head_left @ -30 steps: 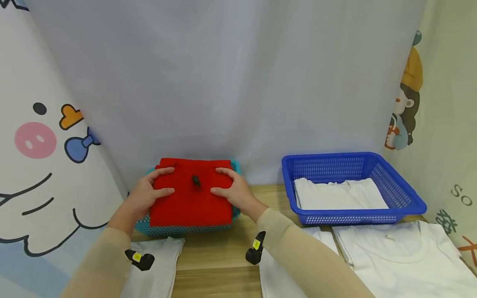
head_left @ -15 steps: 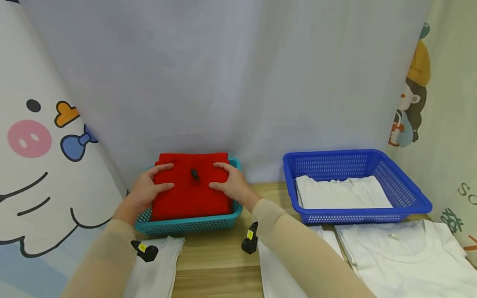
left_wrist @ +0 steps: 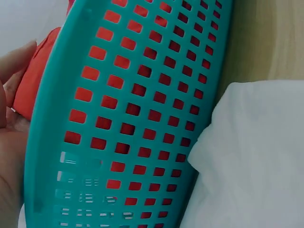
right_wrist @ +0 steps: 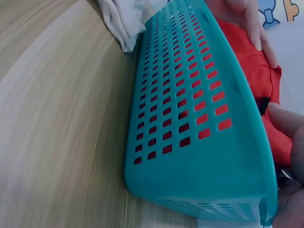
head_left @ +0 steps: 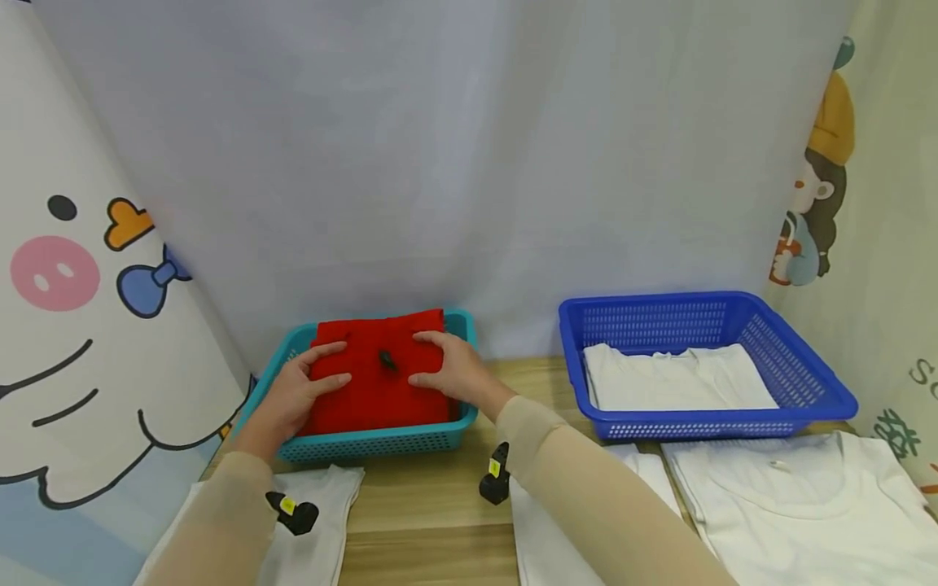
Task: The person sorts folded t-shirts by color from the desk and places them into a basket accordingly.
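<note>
A folded red shirt [head_left: 366,403] with a small dark mark near its upper middle lies inside the teal basket [head_left: 374,442], its back edge a little raised. My left hand [head_left: 296,391] grips the shirt's left side, with thumb and forefinger over the top. On the opposite side my right hand [head_left: 460,370] holds it in the same way. The left wrist view shows red cloth [left_wrist: 38,76] beside the left fingers, above the basket rim. In the right wrist view, the right thumb is near a black tag [right_wrist: 262,104] at the neckline. The other fingertips are largely hidden.
A blue basket [head_left: 692,417] with a folded white shirt [head_left: 674,382] stands at the right. Folded white shirts [head_left: 799,496] lie in front of it, and more white cloth [head_left: 322,496] lies before the teal basket. A curtain [head_left: 440,163] hangs behind the wooden table [head_left: 425,505].
The red shirt has gone down from above the teal basket into it, so the front rim now shows. Both hands have stayed at its sides. The head view has shifted slightly.
</note>
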`<state>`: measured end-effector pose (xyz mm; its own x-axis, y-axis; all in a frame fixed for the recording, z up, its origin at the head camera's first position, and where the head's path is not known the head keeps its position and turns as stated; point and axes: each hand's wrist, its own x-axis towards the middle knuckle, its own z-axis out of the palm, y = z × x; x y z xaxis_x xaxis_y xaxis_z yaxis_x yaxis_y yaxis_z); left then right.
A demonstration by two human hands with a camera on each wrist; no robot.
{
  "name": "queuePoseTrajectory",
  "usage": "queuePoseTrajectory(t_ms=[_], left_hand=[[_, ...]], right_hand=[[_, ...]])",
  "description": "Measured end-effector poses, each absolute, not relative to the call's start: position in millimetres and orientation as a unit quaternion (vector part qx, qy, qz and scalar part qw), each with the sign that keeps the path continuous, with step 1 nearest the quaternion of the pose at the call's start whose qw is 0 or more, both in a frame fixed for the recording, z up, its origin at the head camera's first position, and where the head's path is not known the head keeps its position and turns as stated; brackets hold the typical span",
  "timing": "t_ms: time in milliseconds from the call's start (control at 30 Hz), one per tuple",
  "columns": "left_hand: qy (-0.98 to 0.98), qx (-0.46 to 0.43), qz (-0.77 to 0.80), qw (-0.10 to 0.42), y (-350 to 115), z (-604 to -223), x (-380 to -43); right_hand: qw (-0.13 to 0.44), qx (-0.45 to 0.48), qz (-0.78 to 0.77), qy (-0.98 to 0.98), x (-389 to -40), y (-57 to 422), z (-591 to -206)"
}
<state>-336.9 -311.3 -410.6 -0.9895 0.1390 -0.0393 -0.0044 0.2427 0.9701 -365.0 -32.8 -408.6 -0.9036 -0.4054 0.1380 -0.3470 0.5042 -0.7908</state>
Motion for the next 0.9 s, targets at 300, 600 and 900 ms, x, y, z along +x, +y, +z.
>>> queuePoseTrajectory(t_ms=[300,600,900], left_hand=[[0.813,0.055,0.578,0.045,-311,-414,-336],[0.818,0.065,0.568,0.054,-311,-412,-340],[0.833,0.076,0.544,0.064,-312,-413,-339]], right_hand=[[0.001,-0.269,-0.330,0.905,-362,-28,-412],[-0.049,-0.272,-0.241,0.930,-363,-23,-416],[-0.019,-0.249,-0.217,0.944,-361,-20,-421]])
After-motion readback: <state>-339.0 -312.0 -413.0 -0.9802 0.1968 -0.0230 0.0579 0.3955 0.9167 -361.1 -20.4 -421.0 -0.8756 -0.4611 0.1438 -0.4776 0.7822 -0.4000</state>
